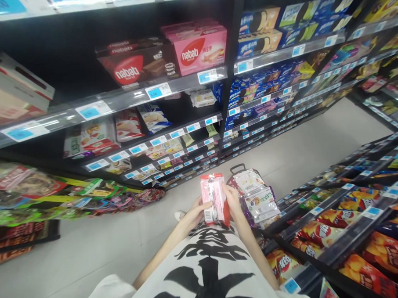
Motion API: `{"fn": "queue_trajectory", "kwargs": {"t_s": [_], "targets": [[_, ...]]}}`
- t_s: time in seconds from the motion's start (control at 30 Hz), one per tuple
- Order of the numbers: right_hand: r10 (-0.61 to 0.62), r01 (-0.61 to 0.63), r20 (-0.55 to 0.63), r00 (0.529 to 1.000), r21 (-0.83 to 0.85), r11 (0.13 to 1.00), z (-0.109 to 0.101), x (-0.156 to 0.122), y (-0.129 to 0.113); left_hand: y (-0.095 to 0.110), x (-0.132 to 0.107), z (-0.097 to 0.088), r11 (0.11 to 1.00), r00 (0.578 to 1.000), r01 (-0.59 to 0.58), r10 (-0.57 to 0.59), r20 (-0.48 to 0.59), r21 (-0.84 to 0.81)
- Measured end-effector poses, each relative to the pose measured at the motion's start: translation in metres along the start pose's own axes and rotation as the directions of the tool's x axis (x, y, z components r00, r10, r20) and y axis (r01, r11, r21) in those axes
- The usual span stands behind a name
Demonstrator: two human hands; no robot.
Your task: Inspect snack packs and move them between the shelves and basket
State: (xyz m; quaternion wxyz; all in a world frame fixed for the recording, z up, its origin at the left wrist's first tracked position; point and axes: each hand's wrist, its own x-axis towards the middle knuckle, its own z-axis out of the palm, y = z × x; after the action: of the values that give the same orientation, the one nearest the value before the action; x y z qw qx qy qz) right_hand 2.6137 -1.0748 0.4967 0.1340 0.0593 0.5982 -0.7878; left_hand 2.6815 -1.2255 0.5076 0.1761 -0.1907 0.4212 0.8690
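Observation:
In front of my body I hold a pink and red snack packet with its printed back and barcode facing up. My left hand grips its left edge, the thumb lying across the wrapper. On the right side, my right hand is closed around the packet's edge. Just beyond my right hand, a basket or cart with a black handle holds several snack bags, among them a white biscuit bag. The undersides of both hands are hidden.
Dark shelves on the left carry a pink Nabati box, a brown Nabati box and bagged biscuits. Crisp bags fill the low shelves at right. Hanging packets jut out at left. A tiled aisle floor runs between.

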Motion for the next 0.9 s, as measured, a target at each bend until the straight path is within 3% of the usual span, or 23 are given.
{"fn": "queue_trajectory", "kwargs": {"t_s": [0.17,0.27,0.47,0.63,0.9], "targets": [[-0.001,0.006,0.148,0.989,-0.033,0.999,-0.001,0.0,-0.007,0.004,0.01,0.002,0.947,0.954,-0.22,0.159,-0.255,-0.234],[-0.012,0.017,0.159,0.987,-0.031,0.999,0.007,-0.003,-0.004,0.017,0.012,0.006,0.904,0.915,-0.338,0.251,-0.315,-0.262],[-0.083,0.09,-0.063,0.995,0.112,0.99,0.017,-0.003,-0.005,0.027,0.0,0.012,0.895,0.942,-0.316,0.256,-0.216,-0.314],[-0.068,0.081,-0.088,0.994,0.155,0.985,0.016,-0.005,-0.018,0.019,-0.006,0.01,0.926,0.965,-0.259,0.235,-0.118,-0.274],[-0.067,0.077,-0.073,0.995,0.153,0.985,0.019,-0.01,-0.02,0.02,-0.009,0.006,0.941,0.969,-0.233,0.206,-0.134,-0.246]]}}
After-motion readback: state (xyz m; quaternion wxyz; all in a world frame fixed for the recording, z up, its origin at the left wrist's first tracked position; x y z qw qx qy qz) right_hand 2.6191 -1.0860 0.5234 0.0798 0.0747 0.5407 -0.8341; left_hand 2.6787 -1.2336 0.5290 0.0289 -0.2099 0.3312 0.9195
